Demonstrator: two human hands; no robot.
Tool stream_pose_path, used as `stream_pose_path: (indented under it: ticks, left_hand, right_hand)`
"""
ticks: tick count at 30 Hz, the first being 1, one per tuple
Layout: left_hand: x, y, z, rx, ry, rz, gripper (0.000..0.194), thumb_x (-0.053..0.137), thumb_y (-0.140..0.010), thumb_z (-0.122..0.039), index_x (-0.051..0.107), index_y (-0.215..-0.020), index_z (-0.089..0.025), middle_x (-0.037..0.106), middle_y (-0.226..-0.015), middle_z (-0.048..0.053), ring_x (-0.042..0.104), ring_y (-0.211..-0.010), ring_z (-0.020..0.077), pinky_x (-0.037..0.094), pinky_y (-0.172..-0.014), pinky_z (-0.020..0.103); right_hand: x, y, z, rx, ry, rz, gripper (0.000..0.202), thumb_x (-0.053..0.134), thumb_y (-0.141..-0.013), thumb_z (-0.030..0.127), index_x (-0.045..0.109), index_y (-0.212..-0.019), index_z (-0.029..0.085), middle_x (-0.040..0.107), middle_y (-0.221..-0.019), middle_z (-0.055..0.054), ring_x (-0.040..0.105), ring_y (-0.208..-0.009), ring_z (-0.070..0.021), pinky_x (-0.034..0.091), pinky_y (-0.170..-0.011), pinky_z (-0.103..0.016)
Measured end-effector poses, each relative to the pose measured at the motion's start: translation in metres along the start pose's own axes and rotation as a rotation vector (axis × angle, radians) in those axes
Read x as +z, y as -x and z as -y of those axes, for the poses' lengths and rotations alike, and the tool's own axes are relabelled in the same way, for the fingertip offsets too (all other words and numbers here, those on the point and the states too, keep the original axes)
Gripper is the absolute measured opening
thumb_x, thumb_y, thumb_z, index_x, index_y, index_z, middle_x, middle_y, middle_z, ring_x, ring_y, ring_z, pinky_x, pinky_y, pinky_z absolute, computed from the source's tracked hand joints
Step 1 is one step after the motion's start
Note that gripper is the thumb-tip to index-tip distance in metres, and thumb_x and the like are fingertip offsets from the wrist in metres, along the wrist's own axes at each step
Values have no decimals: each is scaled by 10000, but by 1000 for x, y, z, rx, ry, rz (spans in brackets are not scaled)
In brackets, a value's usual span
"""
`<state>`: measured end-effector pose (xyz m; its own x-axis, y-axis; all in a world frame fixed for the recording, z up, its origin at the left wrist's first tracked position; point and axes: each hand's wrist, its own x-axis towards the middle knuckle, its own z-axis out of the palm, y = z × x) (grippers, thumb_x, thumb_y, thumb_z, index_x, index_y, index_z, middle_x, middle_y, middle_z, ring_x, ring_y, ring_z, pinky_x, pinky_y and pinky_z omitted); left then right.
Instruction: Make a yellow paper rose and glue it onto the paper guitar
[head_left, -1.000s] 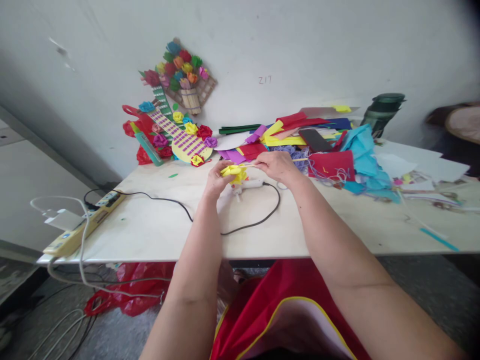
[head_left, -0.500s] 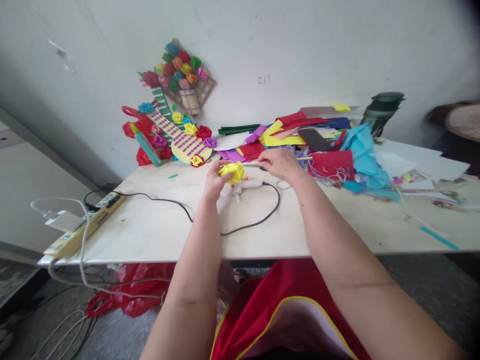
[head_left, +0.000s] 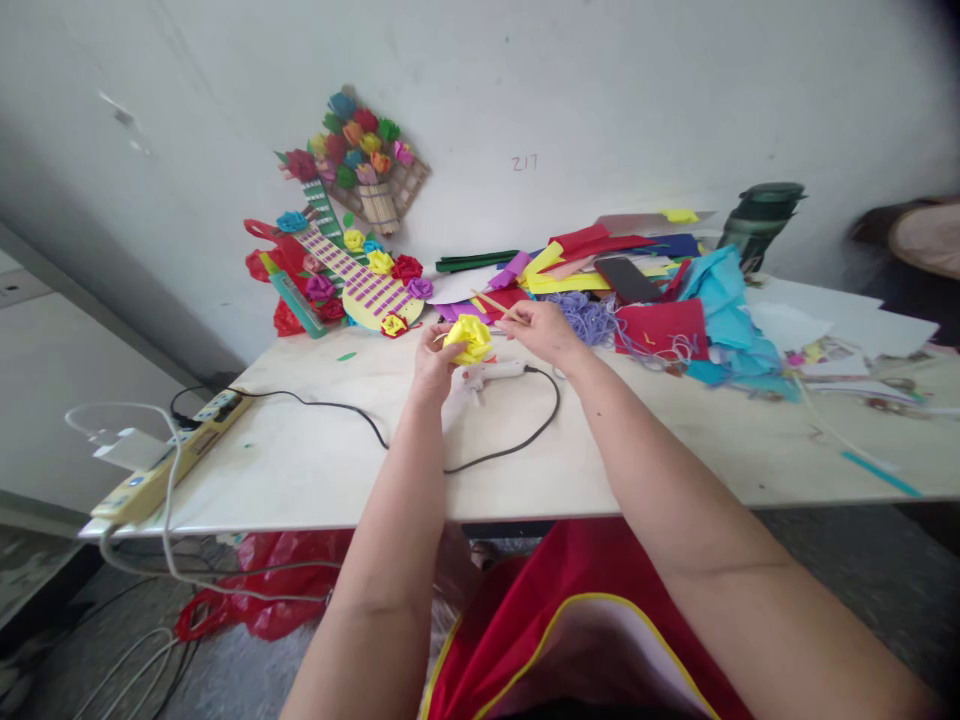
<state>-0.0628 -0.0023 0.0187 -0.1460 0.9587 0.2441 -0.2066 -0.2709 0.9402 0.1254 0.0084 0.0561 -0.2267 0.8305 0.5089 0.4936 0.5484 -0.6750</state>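
A yellow paper flower (head_left: 469,340) is held in my left hand (head_left: 435,362), its fingers closed around the flower's left side. My right hand (head_left: 541,330) pinches a thin wooden stick (head_left: 495,303) that points up and to the left, its tip above the flower and apart from it. Under both hands a white glue gun (head_left: 495,371) lies on the table (head_left: 315,480), with its black cord looping toward me.
A power strip (head_left: 180,450) lies along the table's left end. Paper-flower decorations (head_left: 375,275) and a green glue bottle (head_left: 296,300) stand at the back left. Coloured paper, purple yarn (head_left: 585,318), a phone (head_left: 627,280) and a dark bottle (head_left: 761,225) line the back right.
The stick has swung from lying level behind the flower to slanting up and left. My right hand has shifted slightly left, and the flower now faces more toward me.
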Motion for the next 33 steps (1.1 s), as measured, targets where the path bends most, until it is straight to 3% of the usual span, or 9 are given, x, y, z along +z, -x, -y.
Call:
stream_pose_path:
  ticks: [5, 10, 17, 21, 25, 33]
  left_hand:
    - [3, 1, 2, -20, 15, -1, 538, 747, -467, -262, 418, -891, -222, 619, -724, -34, 610, -581, 129, 448, -535, 238]
    - [5, 1, 2, -19, 23, -23, 613, 729, -460, -253, 399, -977, -235, 605, -736, -41, 603, -577, 129, 451, -554, 247]
    - [3, 0, 6, 27, 4, -8, 687, 710, -498, -242, 408, -1115, -244, 609, -817, -10, 620, -647, 159, 475, -585, 279]
    - [5, 1, 5, 28, 51, -15, 650, 694, -482, -201, 446, -1082, -239, 618, -797, -13, 614, -629, 150, 475, -569, 265]
    - [9, 3, 3, 13, 89, -39, 598, 678, -458, -183, 486, -1023, -225, 620, -756, -17, 607, -593, 149, 468, -526, 254]
    - [9, 3, 4, 14, 103, -52, 559, 667, -452, -168, 512, -987, -217, 617, -755, -11, 604, -597, 160, 470, -518, 266]
  right_hand:
    - [3, 1, 1, 11, 58, 39, 289, 559, -828, 442, 629, -754, 171, 666, -709, -29, 587, -691, -160, 412, -649, -265]
    - [0, 3, 7, 37, 82, 78, 391, 468, -878, 541, 624, -944, 189, 695, -855, -55, 618, -778, -183, 424, -693, -285]
    - [3, 3, 7, 69, 129, 49, 289, 597, -811, 444, 614, -916, 175, 694, -885, -58, 617, -798, -189, 424, -705, -285]
    - [1, 5, 12, 79, 96, 105, 375, 426, -903, 509, 612, -946, 186, 682, -857, -53, 608, -792, -193, 408, -701, -290]
    - [2, 4, 14, 70, 148, 125, 359, 350, -947, 426, 613, -985, 183, 660, -814, -47, 581, -757, -187, 377, -683, -284]
    - [7, 1, 3, -25, 143, 28, 264, 485, -889, 327, 655, -776, 158, 614, -685, -15, 472, -628, -126, 315, -611, -244]
